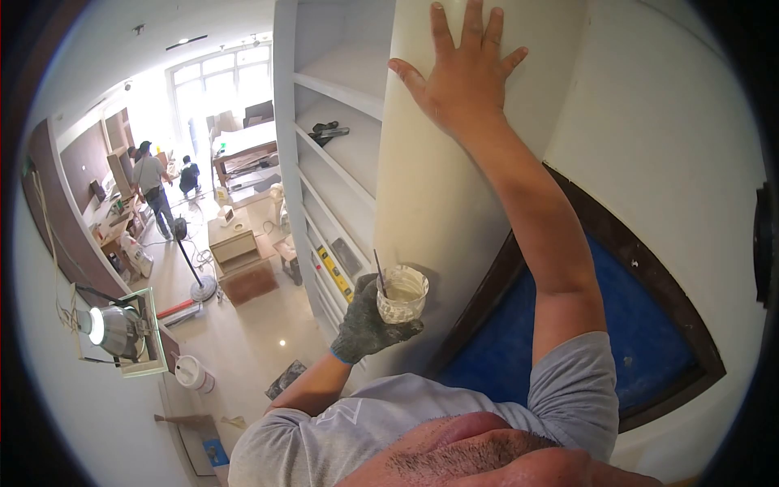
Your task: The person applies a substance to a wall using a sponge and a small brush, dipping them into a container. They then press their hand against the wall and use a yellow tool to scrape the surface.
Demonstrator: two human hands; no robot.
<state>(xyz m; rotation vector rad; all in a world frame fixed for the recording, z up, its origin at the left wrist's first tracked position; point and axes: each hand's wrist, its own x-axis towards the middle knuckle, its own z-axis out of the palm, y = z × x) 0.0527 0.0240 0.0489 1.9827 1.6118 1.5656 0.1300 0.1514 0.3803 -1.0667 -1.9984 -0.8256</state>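
My left hand [365,326], in a dark grey work glove, is wrapped round a small putty-smeared tub [402,307]. Pale, creamy paste [403,284] fills part of the tub, and a thin dark handle [379,268] sticks up from it; its lower end is hidden. Higher up, my bare right hand [469,89] lies flat with spread fingers on the smooth cream-coloured panel [422,178] beside the shelving. Nothing shows in that hand.
White shelves [337,93] on the left hold dark tools [329,131] and a yellow spirit level [334,272]. A work lamp [118,331] and a white bucket [195,373] are at lower left. Two people [152,183] are in the far room. A dark-framed blue panel [584,341] stands right.
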